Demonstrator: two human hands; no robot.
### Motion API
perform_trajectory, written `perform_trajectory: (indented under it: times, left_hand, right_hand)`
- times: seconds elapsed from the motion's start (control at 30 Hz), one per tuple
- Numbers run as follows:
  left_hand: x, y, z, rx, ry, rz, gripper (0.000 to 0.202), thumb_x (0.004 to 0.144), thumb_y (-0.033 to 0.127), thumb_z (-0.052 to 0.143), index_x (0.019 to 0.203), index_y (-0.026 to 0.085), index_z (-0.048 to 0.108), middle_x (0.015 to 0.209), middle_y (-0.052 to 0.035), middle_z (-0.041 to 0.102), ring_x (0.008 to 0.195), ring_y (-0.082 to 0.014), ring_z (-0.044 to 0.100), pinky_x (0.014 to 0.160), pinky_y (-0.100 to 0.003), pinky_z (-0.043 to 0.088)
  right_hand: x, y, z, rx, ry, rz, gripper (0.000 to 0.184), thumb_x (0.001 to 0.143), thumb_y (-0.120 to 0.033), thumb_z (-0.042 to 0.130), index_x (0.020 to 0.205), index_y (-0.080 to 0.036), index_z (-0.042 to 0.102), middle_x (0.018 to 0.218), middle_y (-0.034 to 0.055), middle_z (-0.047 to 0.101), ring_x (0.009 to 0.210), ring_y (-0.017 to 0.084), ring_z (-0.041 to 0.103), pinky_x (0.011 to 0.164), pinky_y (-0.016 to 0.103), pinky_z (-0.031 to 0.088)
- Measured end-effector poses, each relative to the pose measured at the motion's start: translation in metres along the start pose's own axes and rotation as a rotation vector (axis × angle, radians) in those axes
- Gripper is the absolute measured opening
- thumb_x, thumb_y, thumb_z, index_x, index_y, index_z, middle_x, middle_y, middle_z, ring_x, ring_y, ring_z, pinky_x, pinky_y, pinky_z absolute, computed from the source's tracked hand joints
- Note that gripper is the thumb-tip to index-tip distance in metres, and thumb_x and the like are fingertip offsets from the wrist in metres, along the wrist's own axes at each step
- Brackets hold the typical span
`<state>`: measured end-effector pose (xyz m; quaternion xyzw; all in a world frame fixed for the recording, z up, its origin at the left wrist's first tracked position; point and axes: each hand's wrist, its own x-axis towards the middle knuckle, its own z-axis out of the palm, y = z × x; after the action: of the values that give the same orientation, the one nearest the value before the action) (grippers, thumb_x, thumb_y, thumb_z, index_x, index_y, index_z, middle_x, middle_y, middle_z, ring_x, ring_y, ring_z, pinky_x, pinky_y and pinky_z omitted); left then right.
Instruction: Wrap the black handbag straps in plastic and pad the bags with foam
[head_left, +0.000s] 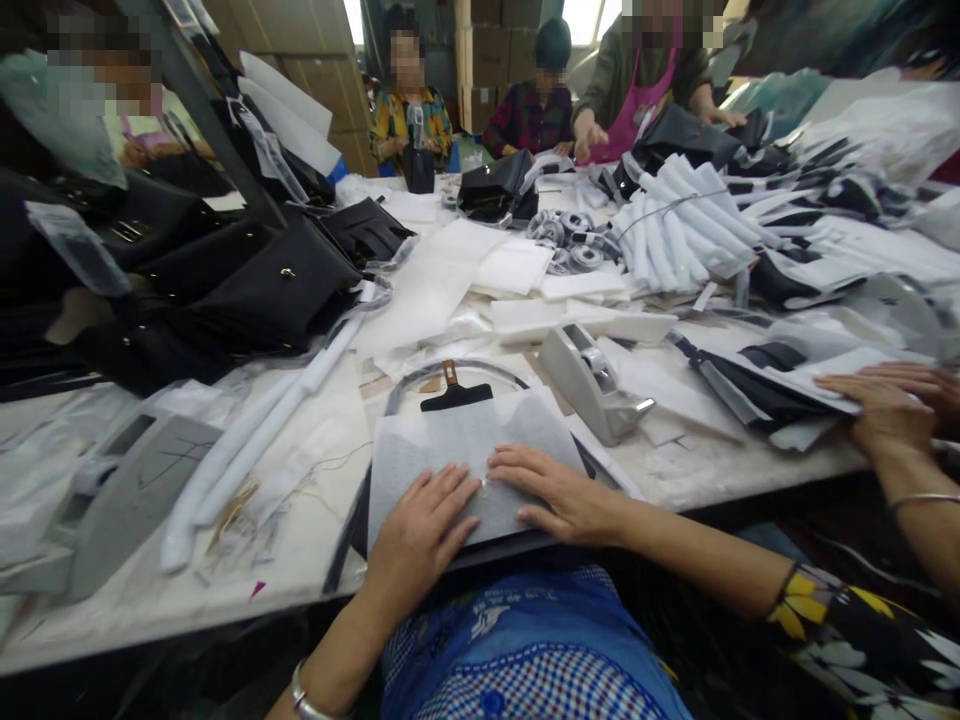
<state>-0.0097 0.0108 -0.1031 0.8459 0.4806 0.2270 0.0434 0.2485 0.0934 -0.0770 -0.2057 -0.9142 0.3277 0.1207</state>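
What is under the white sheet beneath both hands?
Dark edges of what looks like a black bag show past the white sheet's left and near sides. The rest is covered, so its surface beneath the sheet cannot be seen.

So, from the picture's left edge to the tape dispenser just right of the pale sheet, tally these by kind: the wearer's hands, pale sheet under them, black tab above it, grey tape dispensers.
Hands, left hand and right hand: 2
Pale sheet: 1
Black tab: 1
Grey tape dispensers: 2
Total: 6
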Motion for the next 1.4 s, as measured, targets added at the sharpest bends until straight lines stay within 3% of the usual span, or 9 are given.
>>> perform_trajectory:
  times: [0.27, 0.47, 0.6, 0.77, 0.87, 1.0, 1.13, 1.3, 1.4]
  left_hand:
    - [-0.004, -0.001, 0.004, 0.014, -0.005, -0.003, 0.038, 0.098, 0.030, 0.051, 0.135, 0.021, 0.055, 0.140, -0.0100, 0.060, 0.129, -0.0246, 0.057, 0.107, -0.052, 0.048]
    - [-0.005, 0.001, 0.002, 0.020, -0.008, -0.007, 0.038, 0.098, 0.030, 0.051, 0.134, 0.021, 0.056, 0.139, -0.0102, 0.061, 0.129, -0.0250, 0.057, 0.107, -0.051, 0.048]
    - [-0.005, 0.000, 0.002, 0.031, -0.017, -0.003, 0.038, 0.098, 0.030, 0.051, 0.135, 0.021, 0.056, 0.139, -0.0094, 0.061, 0.129, -0.0249, 0.056, 0.106, -0.051, 0.048]
    - [-0.005, 0.001, 0.004, 0.069, -0.030, 0.014, 0.036, 0.099, 0.030, 0.049, 0.132, 0.020, 0.059, 0.138, -0.0100, 0.061, 0.129, -0.0251, 0.057, 0.106, -0.050, 0.048]
    - [-0.006, 0.002, 0.004, 0.109, -0.079, 0.010, 0.037, 0.100, 0.032, 0.048, 0.134, 0.021, 0.058, 0.141, -0.0091, 0.060, 0.131, -0.0251, 0.054, 0.110, -0.051, 0.043]
    - [-0.008, 0.000, -0.001, 0.195, -0.121, -0.047, 0.046, 0.096, 0.043, 0.053, 0.140, 0.031, 0.053, 0.153, -0.0089, 0.046, 0.143, -0.0324, 0.038, 0.115, -0.060, 0.028]
    - [-0.012, -0.006, -0.002, 0.220, -0.113, -0.010, 0.054, 0.094, 0.050, 0.054, 0.145, 0.033, 0.047, 0.159, -0.0101, 0.035, 0.147, -0.0318, 0.030, 0.119, -0.054, 0.019]
    - [-0.016, -0.020, 0.014, 0.294, -0.015, 0.067, 0.058, 0.090, 0.056, 0.057, 0.143, 0.033, 0.050, 0.151, -0.0093, 0.048, 0.147, -0.0292, 0.031, 0.123, -0.049, 0.009]
    - [-0.024, -0.032, 0.026, 0.341, -0.051, 0.119, 0.055, 0.096, 0.049, 0.051, 0.145, 0.027, 0.047, 0.145, -0.0103, 0.055, 0.141, -0.0293, 0.041, 0.121, -0.052, 0.017]
  right_hand:
    - [0.004, 0.001, 0.011, -0.215, -0.013, 0.002, 0.045, 0.100, -0.038, 0.049, 0.140, -0.016, 0.052, 0.144, 0.0169, 0.048, 0.141, 0.028, 0.036, 0.119, 0.048, 0.030]
    - [0.003, 0.001, 0.010, -0.242, -0.029, -0.050, 0.040, 0.101, -0.032, 0.048, 0.138, -0.019, 0.055, 0.144, 0.0167, 0.050, 0.141, 0.027, 0.039, 0.118, 0.052, 0.029]
    - [0.001, 0.002, 0.011, -0.191, -0.012, -0.037, 0.045, 0.101, -0.028, 0.046, 0.145, -0.016, 0.048, 0.148, 0.0143, 0.050, 0.141, 0.022, 0.040, 0.121, 0.047, 0.026]
    - [0.001, 0.002, 0.020, -0.306, -0.008, -0.021, 0.046, 0.103, -0.027, 0.040, 0.147, -0.016, 0.046, 0.149, 0.0110, 0.050, 0.145, 0.023, 0.036, 0.122, 0.048, 0.025]
    - [0.001, 0.000, 0.021, -0.360, -0.047, 0.033, 0.048, 0.102, -0.030, 0.041, 0.149, -0.020, 0.043, 0.152, 0.0070, 0.047, 0.148, 0.023, 0.031, 0.123, 0.049, 0.021]
    - [-0.002, 0.000, 0.016, -0.396, -0.101, 0.054, 0.057, 0.099, -0.036, 0.049, 0.153, -0.026, 0.035, 0.161, 0.0052, 0.032, 0.152, 0.027, 0.019, 0.123, 0.055, 0.009]
    - [-0.006, 0.005, 0.016, -0.435, -0.099, 0.019, 0.065, 0.097, -0.039, 0.052, 0.156, -0.025, 0.029, 0.164, 0.0068, 0.022, 0.153, 0.028, 0.011, 0.123, 0.056, 0.004]
    - [-0.008, 0.018, 0.023, -0.556, -0.002, -0.083, 0.064, 0.098, -0.047, 0.051, 0.154, -0.022, 0.033, 0.161, 0.0076, 0.032, 0.152, 0.028, 0.016, 0.123, 0.055, 0.015]
    - [-0.008, 0.033, 0.030, -0.586, 0.082, -0.141, 0.050, 0.100, -0.039, 0.050, 0.147, -0.023, 0.045, 0.151, 0.0060, 0.049, 0.148, 0.026, 0.029, 0.119, 0.051, 0.030]
